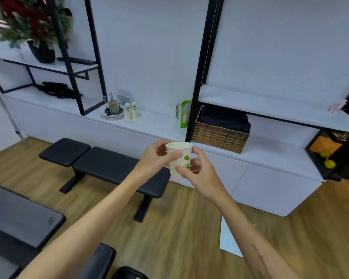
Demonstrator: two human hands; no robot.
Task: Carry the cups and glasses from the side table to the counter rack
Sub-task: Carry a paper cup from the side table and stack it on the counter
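Two hands are closed round a single paper cup (179, 159), which is held upright in the air above the wooden floor (181, 222), in front of the white counter (157, 119). The left hand (155, 158) is wrapped round the upper wall, thumb laid across the front; the right hand (197, 168) is curled round the lower part, thumb pressed beside the green leaf print. On the counter, well apart from the held cup, a small wire rack on a plate (112, 109) is seen, with two more paper cups (130, 112) standing just beside it. For the carry to go well, the thin wall should be gripped lightly so that it is not crushed, and the cup should be kept level. The black bench (101, 166) should probably be walked around on the way to the rack.
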